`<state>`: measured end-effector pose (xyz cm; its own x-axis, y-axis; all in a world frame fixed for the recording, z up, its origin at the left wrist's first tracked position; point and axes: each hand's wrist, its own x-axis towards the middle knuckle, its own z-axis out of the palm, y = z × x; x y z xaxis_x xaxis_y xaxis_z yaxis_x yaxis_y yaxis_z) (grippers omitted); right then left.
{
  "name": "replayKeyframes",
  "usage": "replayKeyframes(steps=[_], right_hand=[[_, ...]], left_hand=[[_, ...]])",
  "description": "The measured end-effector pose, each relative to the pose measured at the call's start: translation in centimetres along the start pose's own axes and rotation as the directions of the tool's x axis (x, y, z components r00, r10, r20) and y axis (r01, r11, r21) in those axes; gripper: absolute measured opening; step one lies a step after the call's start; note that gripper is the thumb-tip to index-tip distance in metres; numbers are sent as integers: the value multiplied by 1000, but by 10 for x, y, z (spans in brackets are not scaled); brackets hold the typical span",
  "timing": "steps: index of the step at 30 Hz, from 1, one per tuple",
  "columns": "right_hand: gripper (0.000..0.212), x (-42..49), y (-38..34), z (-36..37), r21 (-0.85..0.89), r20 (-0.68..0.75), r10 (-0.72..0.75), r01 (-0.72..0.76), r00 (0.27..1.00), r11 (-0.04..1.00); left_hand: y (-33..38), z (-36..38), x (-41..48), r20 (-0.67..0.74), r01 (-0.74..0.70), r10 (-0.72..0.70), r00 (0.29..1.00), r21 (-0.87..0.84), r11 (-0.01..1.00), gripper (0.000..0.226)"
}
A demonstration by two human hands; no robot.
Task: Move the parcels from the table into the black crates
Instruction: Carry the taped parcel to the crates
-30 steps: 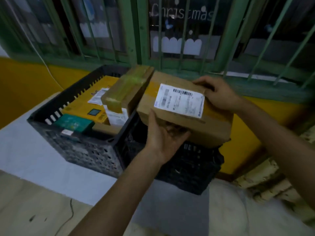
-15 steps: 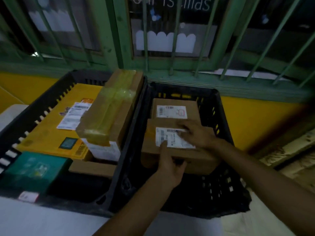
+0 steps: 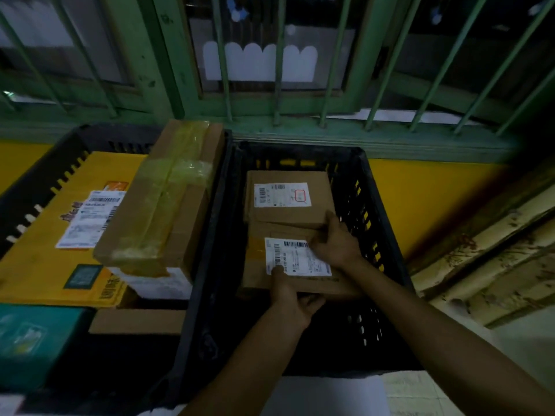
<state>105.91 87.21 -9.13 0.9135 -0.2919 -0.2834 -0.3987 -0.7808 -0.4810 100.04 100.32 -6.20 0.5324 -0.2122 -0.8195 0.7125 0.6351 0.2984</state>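
A brown labelled parcel (image 3: 264,273) lies inside the right black crate (image 3: 380,202), just in front of a second labelled brown parcel (image 3: 288,195). My left hand (image 3: 292,295) grips its near edge, thumb on the white label. My right hand (image 3: 336,243) holds its far right corner, fingers curled over the edge. The left black crate (image 3: 42,172) holds a yellow box (image 3: 45,259), a taped brown box (image 3: 162,205) leaning on the shared rim, a teal box (image 3: 30,337) and a flat brown parcel (image 3: 138,321).
A green barred window (image 3: 270,61) and its sill run close behind the crates. A yellow wall (image 3: 432,199) shows to the right, with peeling pale boards (image 3: 486,265) beside it. A white surface (image 3: 327,394) lies under the crates' near side.
The parcel went from above the crate rim down into the right crate. My view moved closer over the crates. Both hands stayed on the parcel, my right hand shifting to its far corner.
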Motion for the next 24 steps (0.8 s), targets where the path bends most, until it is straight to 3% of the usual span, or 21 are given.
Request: replayKeyframes(steps=[4,9,14,17,19,22,24], right_hand=[[94,2,5,-9,-11,96,-38,39,995,999],[72,2,2,-26,61,123,-73,66,990,996],[92,-6,7,-13,-19,260,-75,83,963,996],[91,-16,1,-2,-150,228,-9,45,974,988],[92,-31,-7,2,-139,212,-7,37,977,990],[109,-60,-8,9,-206,363,-95,180,927,962],[107,-78,-3,16,-355,458,-93,278,884,893]], left_hand=[[5,1,2,-79,68,-62,995,79,995,39],[21,2,1,-173,73,-71,982,3,997,32],[21,-7,7,-136,-111,128,982,128,986,45],[18,-1,0,-72,-165,171,983,75,983,46],[18,3,-11,-56,-204,207,977,57,977,46],[24,1,-19,74,-225,221,972,46,973,47],[27,-5,-22,64,-229,226,972,44,972,45]])
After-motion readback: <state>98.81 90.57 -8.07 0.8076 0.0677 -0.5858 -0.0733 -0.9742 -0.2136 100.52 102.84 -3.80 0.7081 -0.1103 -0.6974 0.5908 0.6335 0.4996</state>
